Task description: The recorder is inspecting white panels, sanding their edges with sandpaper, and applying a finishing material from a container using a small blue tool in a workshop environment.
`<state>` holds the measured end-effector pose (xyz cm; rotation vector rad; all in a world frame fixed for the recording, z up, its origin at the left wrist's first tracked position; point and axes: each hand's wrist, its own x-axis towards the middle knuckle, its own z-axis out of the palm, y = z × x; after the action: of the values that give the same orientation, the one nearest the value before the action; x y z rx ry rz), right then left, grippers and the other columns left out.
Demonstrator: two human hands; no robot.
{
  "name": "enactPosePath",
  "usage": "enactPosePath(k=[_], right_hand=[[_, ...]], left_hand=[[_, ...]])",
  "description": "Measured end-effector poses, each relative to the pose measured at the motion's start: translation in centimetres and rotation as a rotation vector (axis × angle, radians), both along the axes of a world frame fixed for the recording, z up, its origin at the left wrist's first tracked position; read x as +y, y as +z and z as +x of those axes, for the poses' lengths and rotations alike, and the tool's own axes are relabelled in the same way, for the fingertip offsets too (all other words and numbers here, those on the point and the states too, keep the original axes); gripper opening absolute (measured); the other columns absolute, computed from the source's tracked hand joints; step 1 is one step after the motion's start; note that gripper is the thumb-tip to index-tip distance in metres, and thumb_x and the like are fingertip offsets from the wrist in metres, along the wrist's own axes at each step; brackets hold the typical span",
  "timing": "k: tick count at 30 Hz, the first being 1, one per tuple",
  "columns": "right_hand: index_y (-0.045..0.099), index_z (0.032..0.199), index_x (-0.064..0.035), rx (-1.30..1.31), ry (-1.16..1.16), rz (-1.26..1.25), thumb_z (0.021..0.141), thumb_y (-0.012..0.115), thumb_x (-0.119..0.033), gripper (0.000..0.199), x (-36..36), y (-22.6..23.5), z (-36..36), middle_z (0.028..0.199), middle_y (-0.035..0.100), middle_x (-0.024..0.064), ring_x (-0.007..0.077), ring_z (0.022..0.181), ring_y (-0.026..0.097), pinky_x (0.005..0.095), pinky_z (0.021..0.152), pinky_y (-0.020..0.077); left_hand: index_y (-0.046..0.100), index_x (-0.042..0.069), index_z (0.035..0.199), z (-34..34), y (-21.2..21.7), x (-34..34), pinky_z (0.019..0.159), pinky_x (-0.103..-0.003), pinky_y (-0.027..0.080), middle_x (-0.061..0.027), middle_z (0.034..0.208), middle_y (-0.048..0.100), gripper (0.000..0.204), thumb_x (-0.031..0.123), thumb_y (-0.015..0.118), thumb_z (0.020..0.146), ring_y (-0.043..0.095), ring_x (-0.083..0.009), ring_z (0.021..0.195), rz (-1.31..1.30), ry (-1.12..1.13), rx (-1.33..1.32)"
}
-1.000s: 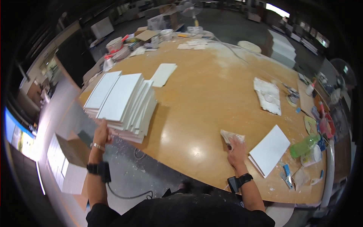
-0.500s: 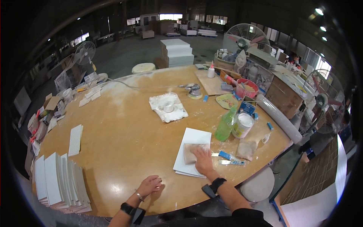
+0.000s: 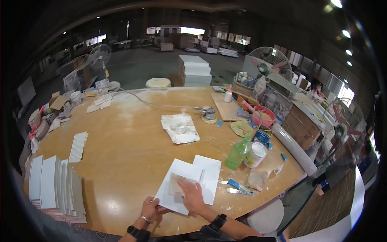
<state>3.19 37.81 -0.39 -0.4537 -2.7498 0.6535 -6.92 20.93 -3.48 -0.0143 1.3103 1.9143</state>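
Note:
A white panel is tilted a little off the table near me, turned away from a second white panel that lies flat beside and partly under it. My left hand grips its near left corner, fingers curled round the edge. On top of the panel, my right hand presses a beige cloth against the white face, its fingers over the cloth. Two putty knives lie just right of the panels, one blue-handled and one with a speckled handle.
A green bottle, a white tub and a folded cloth stand or lie to the right. Stacked white panels fill the near left edge. A sander with a hose and a dusty white cloth lie farther back.
My left hand has moved right and taken hold of the upper panel's corner. That panel has shifted left and turned off the one beneath. My right hand moved left with the cloth.

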Motion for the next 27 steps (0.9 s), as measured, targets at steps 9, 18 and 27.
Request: enactPosePath(k=[9, 18, 27], right_hand=[[0.03, 0.132, -0.0098, -0.018, 0.976, 0.003, 0.077, 0.051, -0.018, 0.06, -17.5, -4.1, -2.2, 0.135, 0.033, 0.0122, 0.0282, 0.123, 0.033, 0.0461, 0.105, 0.0176], [0.047, 0.119, -0.0045, -0.067, 0.211, 0.002, 0.078, 0.044, -0.01, 0.042, -8.0, -2.7, -10.1, 0.123, 0.046, 0.018, 0.0323, 0.114, 0.04, 0.0434, 0.097, 0.0283], [0.041, 0.127, -0.0133, -0.014, 0.749, 0.05, 0.07, 0.052, -0.009, 0.058, -17.9, -5.6, -9.5, 0.135, 0.035, 0.0092, 0.0248, 0.125, 0.032, 0.0492, 0.102, 0.0179]], left_hand=[[0.046, -0.003, 0.116, 1.9, -1.6, -19.4, 0.069, -0.033, 0.054, -0.0124, 0.102, 0.058, 0.034, 0.004, 0.045, 0.083, 0.06, -0.0216, 0.087, -0.091, 0.099, 0.013], [0.041, 0.001, 0.125, 3.0, -0.8, -22.6, 0.07, -0.029, 0.052, -0.009, 0.104, 0.058, 0.037, 0.008, 0.04, 0.089, 0.061, -0.0169, 0.084, -0.181, 0.175, -0.111], [0.047, 0.0, 0.119, 3.9, -1.6, -24.1, 0.068, -0.027, 0.052, -0.0089, 0.096, 0.06, 0.032, 0.005, 0.039, 0.088, 0.061, -0.0161, 0.081, -0.259, 0.231, -0.049]])
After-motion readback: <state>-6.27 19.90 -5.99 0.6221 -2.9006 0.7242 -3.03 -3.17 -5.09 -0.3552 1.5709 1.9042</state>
